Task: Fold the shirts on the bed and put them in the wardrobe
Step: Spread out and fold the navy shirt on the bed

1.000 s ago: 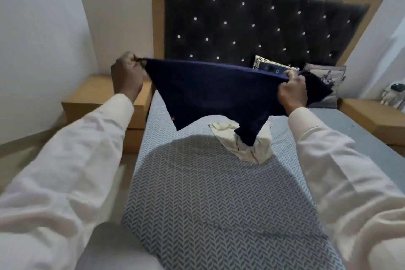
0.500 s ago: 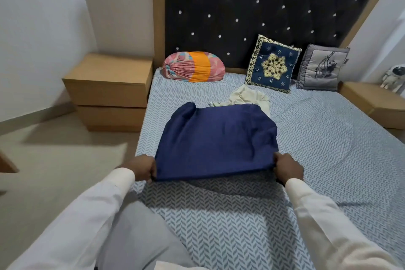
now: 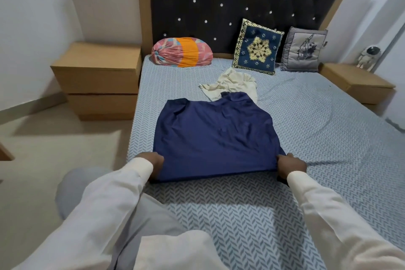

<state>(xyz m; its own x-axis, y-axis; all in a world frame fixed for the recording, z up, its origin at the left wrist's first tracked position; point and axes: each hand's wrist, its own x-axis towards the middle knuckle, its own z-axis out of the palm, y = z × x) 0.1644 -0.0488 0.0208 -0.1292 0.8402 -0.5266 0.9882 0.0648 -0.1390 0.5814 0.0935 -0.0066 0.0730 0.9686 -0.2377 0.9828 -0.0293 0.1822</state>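
Observation:
A navy blue shirt (image 3: 215,138) lies spread flat on the bed (image 3: 317,133), which has a grey herringbone sheet. My left hand (image 3: 152,163) grips the shirt's near left corner. My right hand (image 3: 290,165) grips its near right corner. Both hands sit low at the sheet. A crumpled cream shirt (image 3: 232,83) lies just beyond the blue one, partly covered by its far edge.
A pink and orange bolster (image 3: 182,51), a blue embroidered cushion (image 3: 257,48) and a grey cushion (image 3: 303,50) lean at the dark tufted headboard. Wooden bedside tables (image 3: 98,76) (image 3: 359,83) flank the bed. A small astronaut figure (image 3: 368,56) stands on the right one. Bare floor lies to the left.
The blue shirt was held up in the air a second ago. Both hands have brought it down and laid it flat on the bed, pulling it slightly nearer.

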